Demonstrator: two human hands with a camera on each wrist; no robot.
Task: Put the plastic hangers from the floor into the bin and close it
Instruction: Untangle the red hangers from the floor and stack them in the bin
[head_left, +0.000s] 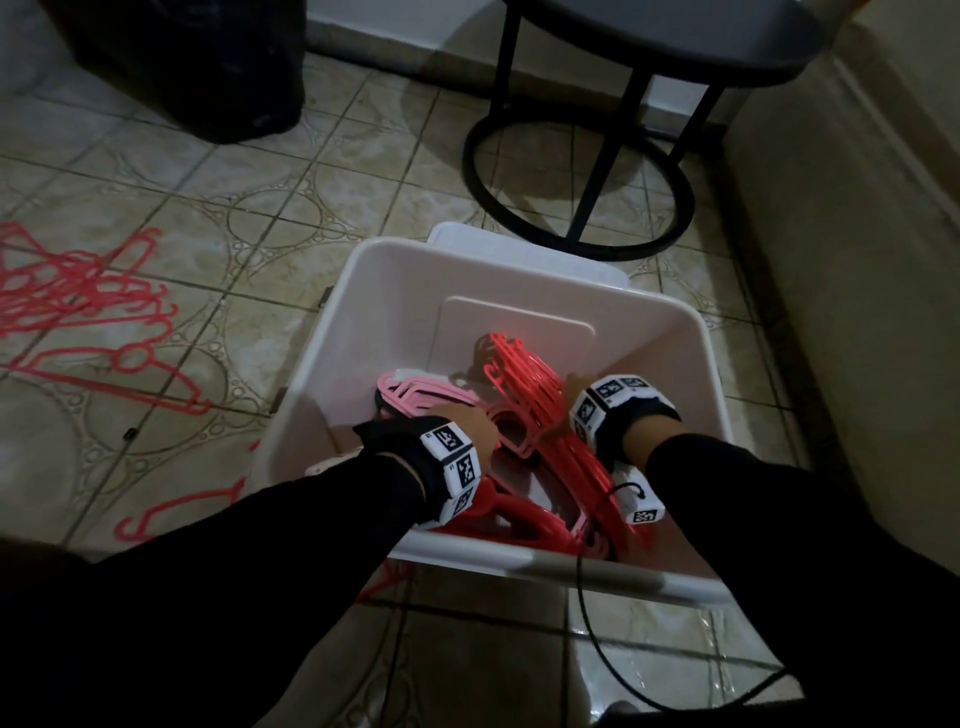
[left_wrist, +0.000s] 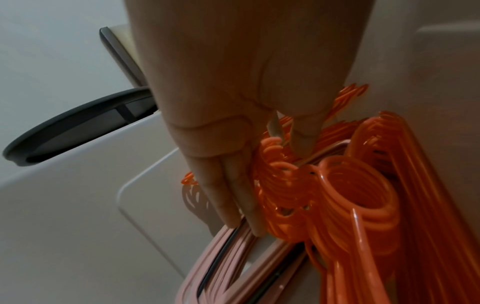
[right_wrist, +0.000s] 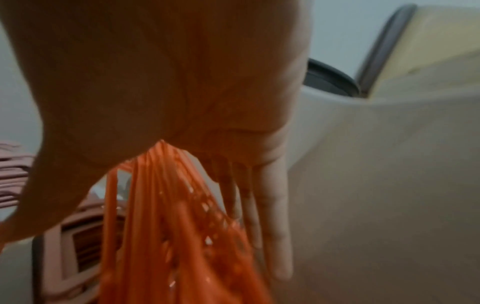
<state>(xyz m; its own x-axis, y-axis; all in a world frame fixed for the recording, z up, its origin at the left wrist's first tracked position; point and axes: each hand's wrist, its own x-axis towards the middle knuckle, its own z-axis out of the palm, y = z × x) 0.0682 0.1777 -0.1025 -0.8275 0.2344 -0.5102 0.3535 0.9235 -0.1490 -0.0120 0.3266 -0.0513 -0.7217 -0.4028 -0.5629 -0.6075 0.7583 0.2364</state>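
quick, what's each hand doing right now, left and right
Left hand: open, straight fingers pressing against the red hangers inside the bin.
Right hand: open, straight fingers lying along the same red hangers; no grip can be seen.

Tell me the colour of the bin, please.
White; the bin shows best in the head view.
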